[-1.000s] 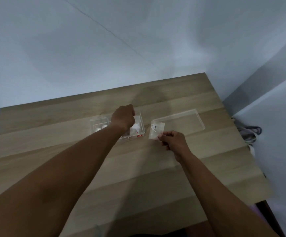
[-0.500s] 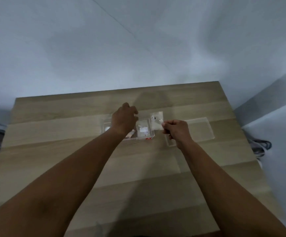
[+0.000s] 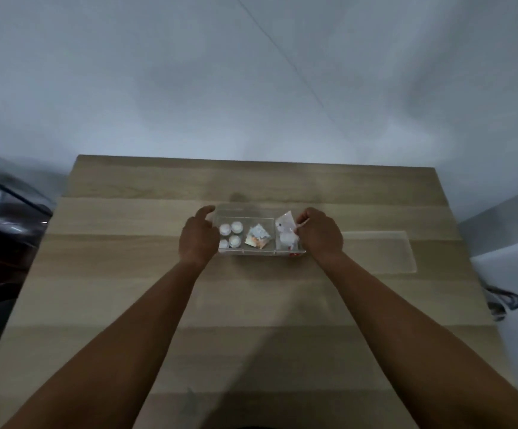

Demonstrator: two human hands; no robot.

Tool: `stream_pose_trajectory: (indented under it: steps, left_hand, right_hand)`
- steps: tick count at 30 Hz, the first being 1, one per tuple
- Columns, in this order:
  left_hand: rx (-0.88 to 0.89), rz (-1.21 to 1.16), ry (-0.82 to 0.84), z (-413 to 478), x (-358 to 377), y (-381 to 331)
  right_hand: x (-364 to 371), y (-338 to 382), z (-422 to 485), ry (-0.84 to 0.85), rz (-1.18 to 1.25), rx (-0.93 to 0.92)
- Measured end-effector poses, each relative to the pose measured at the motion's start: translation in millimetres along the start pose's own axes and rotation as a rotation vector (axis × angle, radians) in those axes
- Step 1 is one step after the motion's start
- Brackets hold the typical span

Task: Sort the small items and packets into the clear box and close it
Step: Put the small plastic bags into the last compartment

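The clear box [image 3: 245, 212] stands open in the middle of the wooden table [image 3: 251, 298], split into three compartments. Several small white round items [image 3: 230, 234] fill the left one. A silvery packet [image 3: 257, 236] lies in the middle one. My right hand [image 3: 318, 235] pinches a small clear packet [image 3: 286, 229] over the right compartment, its lower end inside. My left hand [image 3: 197, 238] rests against the box's left end with fingers apart, holding nothing. The clear lid [image 3: 378, 252] lies flat on the table to the right of the box.
A white wall rises behind the table's far edge. Dark cables [image 3: 504, 301] lie on the floor off the right edge. A dark object [image 3: 0, 230] sits beyond the left edge.
My right hand has brought the clear packet from beside the box into its right compartment. My left hand slid from over the box to its left end. The view has shifted.
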State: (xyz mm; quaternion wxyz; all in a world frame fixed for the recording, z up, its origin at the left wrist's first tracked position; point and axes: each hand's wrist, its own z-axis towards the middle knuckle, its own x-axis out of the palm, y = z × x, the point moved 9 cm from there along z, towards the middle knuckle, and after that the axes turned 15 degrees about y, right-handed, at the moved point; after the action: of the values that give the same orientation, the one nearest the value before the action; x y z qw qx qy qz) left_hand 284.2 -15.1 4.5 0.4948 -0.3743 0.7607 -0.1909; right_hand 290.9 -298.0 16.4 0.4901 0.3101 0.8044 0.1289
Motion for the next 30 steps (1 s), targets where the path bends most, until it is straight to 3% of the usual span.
stream_pose_trajectory:
  steps: [9,12,17,22,26,30]
  left_hand:
    - [-0.022,0.022,0.002,-1,-3,6]
    - [-0.037,0.050,0.014,0,-1,5]
    - [-0.021,0.072,-0.078,-10,-2,-3]
    - [0.284,0.075,-0.149,-37,16,-58]
    - [0.556,0.029,0.056,-65,66,-111]
    - [0.571,0.024,0.377,-86,137,-136]
  right_hand:
    - [18,21,-5,-0.049,-0.503,-0.140]
    - [20,23,-8,-0.061,-0.561,-0.178]
    - [1,10,-22,-0.139,-0.363,-0.238]
    - [-39,-41,-35,-0.255,-0.039,-0.149]
    - [-65,-97,-45,-0.320,0.098,0.008]
    - [-85,-149,-61,-0.408,0.185,0.142]
